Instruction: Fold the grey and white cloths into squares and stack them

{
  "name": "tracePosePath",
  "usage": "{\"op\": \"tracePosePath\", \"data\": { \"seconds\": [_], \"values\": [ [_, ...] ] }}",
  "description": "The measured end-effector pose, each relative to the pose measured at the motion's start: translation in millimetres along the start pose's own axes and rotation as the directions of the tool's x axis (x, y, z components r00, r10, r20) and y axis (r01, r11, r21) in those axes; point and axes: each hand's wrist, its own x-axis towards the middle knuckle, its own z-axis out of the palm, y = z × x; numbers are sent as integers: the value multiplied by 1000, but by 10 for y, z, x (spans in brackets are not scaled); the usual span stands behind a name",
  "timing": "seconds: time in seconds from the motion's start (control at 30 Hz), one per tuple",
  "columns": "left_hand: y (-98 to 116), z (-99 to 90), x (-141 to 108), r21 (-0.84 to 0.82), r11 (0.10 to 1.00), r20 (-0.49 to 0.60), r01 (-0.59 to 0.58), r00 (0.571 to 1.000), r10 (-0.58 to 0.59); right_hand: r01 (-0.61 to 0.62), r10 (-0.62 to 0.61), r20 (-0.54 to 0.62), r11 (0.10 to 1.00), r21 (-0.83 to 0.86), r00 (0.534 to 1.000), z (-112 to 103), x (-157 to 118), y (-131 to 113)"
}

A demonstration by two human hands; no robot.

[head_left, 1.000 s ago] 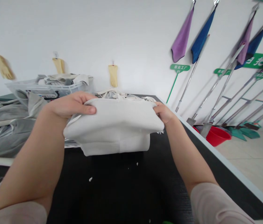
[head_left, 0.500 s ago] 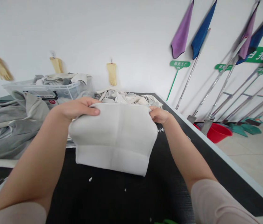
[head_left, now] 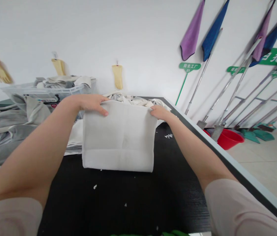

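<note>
A whitish rectangular cloth (head_left: 120,136) hangs stretched between my two hands over the black tabletop (head_left: 118,203). At its upper left corner my left hand (head_left: 94,104) grips it, thumb in front and the other fingers behind. My right hand (head_left: 158,112) pinches the upper right corner. The cloth is fairly flat, with faint creases near its middle and a fold line across its lower part. Behind its left edge lies a stack of white cloths (head_left: 75,137), partly hidden by my left forearm.
Grey cloths (head_left: 12,131) are heaped at the left, by a clear plastic bin (head_left: 79,93) full of cloths. A crumpled pale pile (head_left: 138,100) lies at the back. White scraps (head_left: 168,136) dot the table. Mops and a red bucket (head_left: 229,139) stand right.
The cloth's top edge has risen slightly and its sides have straightened, the right side shifting left. My hands have moved up a little, still holding it, and the right one has moved left.
</note>
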Motion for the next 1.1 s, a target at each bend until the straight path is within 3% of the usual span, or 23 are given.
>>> {"op": "tracePosePath", "data": {
  "seconds": [0.07,0.1,0.17,0.2,0.27,0.3,0.37,0.43,0.47,0.57,0.6,0.67,0.73,0.8,0.87,0.97,1.1],
  "values": [
    [51,-138,65,241,962,-182,126,980,-83,-39,31,-108,996,-77,994,-105,113,-45],
    [90,-211,57,322,924,-321,205,942,-97,-67,51,-183,994,-81,982,-187,144,-68],
    [198,-343,-55,371,874,-579,312,814,-45,-91,57,-385,993,-71,921,-389,123,-118],
    [263,-388,-157,363,872,-673,328,740,2,-84,43,-503,995,-58,863,-497,64,-146],
    [399,-406,-422,330,895,-801,301,591,96,1,-23,-676,999,-33,737,-682,-150,-204],
    [459,-371,-569,324,908,-837,267,528,144,59,-59,-715,998,-24,696,-742,-298,-232],
    [534,-201,-852,318,933,-889,168,395,232,173,-126,-762,985,-19,635,-769,-646,-273],
    [531,102,-1082,306,951,-913,39,297,281,281,-193,-757,960,-13,625,-646,-1018,-278],
    [501,300,-1166,314,948,-900,-46,302,313,333,-229,-727,943,0,647,-527,-1199,-262],
    [329,1028,-1281,359,873,-648,-330,586,487,449,-338,-501,886,117,797,-3,-1683,-145],
    [262,1289,-1280,287,886,-561,-363,686,463,424,-337,-389,890,165,858,198,-1822,-95],
    [136,1780,-1249,92,945,-380,-313,867,324,284,-249,-169,930,234,954,572,-2071,-6],
    [41,2162,-1219,-64,984,-165,-168,974,155,138,-153,34,955,262,988,852,-2276,47],
    [-20,2389,-1216,-153,987,23,-45,999,49,48,-96,167,961,271,981,1008,-2424,64],
    [-52,2464,-1237,-208,978,128,26,992,1,-22,-46,230,959,283,972,1059,-2506,60],
    [-68,2399,-1271,-270,961,171,53,985,-6,-91,5,263,944,318,965,1034,-2528,48],
    [-68,2253,-1284,-353,935,211,32,976,46,-89,-69,356,908,410,932,949,-2499,25]
  ]
}}
